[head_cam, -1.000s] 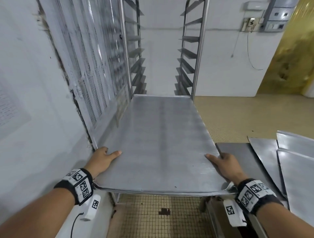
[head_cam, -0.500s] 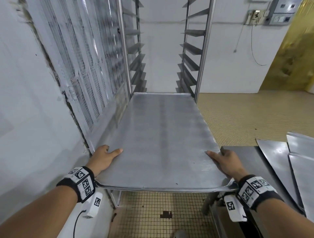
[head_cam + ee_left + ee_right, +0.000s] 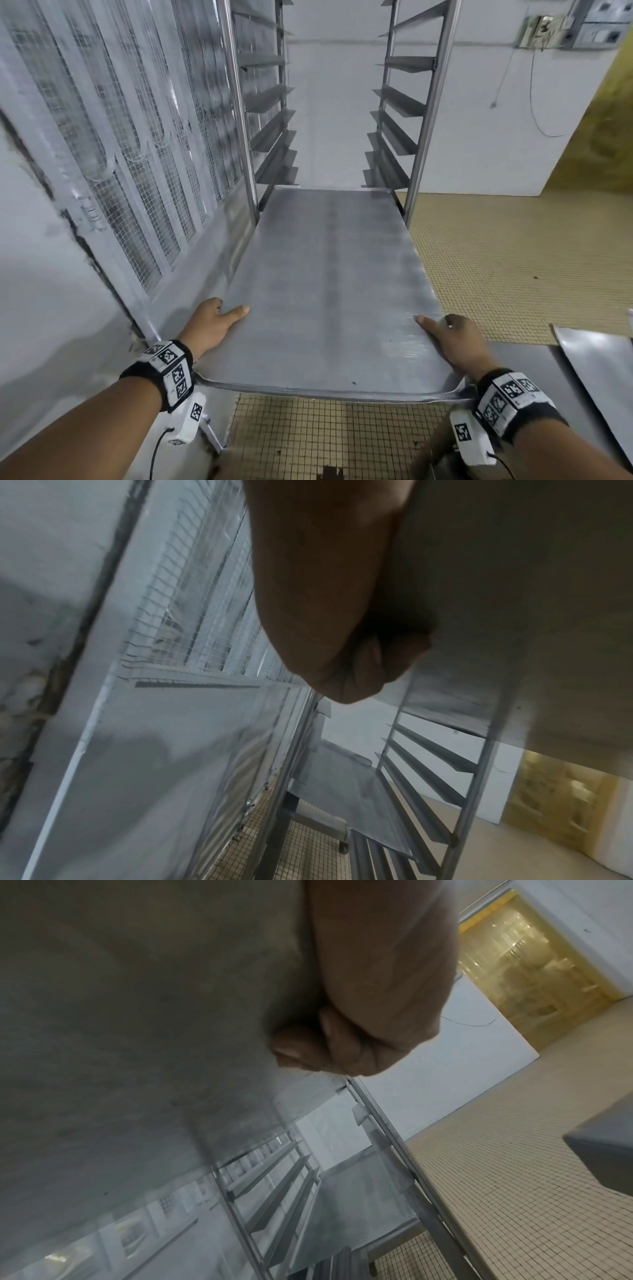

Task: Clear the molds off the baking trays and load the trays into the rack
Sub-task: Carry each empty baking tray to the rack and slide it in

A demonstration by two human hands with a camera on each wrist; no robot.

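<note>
Beside a mesh-panelled wall, both hands' fingers grip a bare, dull-grey tray (image 3: 329, 291) entering the rack (image 3: 424, 102).

Your rack (image 3: 424, 113) stands on the tiled floor (image 3: 513, 260), and a tray (image 3: 325, 291) sits partway in on its rails. At your right, the steel table (image 3: 534, 370) carries another tray (image 3: 603, 363).
</note>
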